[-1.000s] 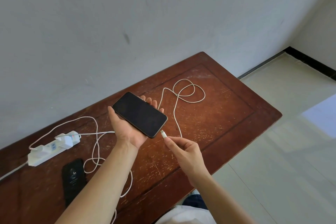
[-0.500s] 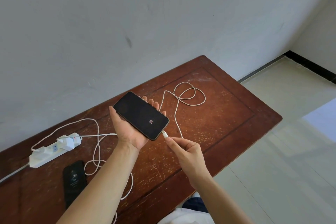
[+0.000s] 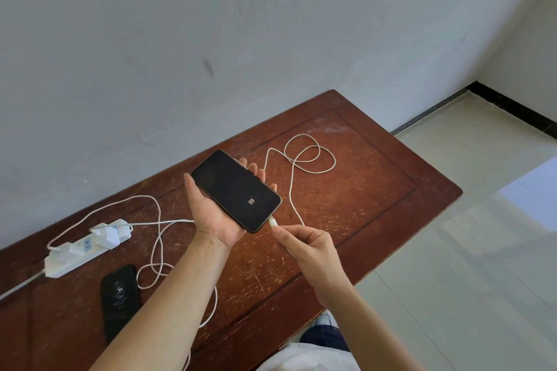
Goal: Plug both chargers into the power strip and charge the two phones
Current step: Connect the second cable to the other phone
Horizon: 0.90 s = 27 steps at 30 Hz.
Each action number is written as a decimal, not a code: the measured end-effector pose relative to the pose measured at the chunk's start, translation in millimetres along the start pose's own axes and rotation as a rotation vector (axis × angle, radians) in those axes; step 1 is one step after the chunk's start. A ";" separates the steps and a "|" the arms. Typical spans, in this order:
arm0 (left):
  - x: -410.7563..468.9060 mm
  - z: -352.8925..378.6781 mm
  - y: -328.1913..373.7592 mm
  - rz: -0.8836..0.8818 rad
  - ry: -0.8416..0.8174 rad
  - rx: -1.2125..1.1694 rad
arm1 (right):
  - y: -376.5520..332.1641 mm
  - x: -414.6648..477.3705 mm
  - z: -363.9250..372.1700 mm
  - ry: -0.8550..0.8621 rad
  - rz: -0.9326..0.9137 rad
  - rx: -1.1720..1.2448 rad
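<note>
My left hand (image 3: 218, 220) cradles a black phone (image 3: 236, 190) palm-up above the wooden table (image 3: 361, 190), its dark screen showing a small white mark, while my right hand (image 3: 304, 245) pinches the white plug (image 3: 273, 223) of a charging cable (image 3: 304, 153) at the phone's lower edge; I cannot tell how far in it sits. Left of that phone, a white power strip (image 3: 75, 253) lies on the table with two white chargers (image 3: 110, 233) plugged in, and just in front of the strip a second black phone (image 3: 120, 298) lies flat beside a looped white cable (image 3: 156, 253).
</note>
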<state>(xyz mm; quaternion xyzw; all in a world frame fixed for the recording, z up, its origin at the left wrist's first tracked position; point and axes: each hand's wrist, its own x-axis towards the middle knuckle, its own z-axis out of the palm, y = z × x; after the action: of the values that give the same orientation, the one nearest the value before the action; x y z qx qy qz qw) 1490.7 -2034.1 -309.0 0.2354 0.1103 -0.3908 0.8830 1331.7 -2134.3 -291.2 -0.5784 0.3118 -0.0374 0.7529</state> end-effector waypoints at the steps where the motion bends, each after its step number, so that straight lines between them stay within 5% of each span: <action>1: 0.5 0.1 0.5 -0.013 -0.008 0.014 | -1.1 0.1 -2.1 -0.009 0.005 -0.007; 27: 0.3 11.7 -8.8 -0.052 -0.059 0.211 | -1.6 0.7 -11.9 -0.036 0.039 0.035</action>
<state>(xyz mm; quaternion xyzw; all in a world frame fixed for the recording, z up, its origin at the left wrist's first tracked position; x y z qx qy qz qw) 1484.5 -2045.3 -301.9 0.3123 0.0488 -0.4300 0.8457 1326.7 -2145.2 -291.6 -0.5597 0.3085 -0.0178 0.7689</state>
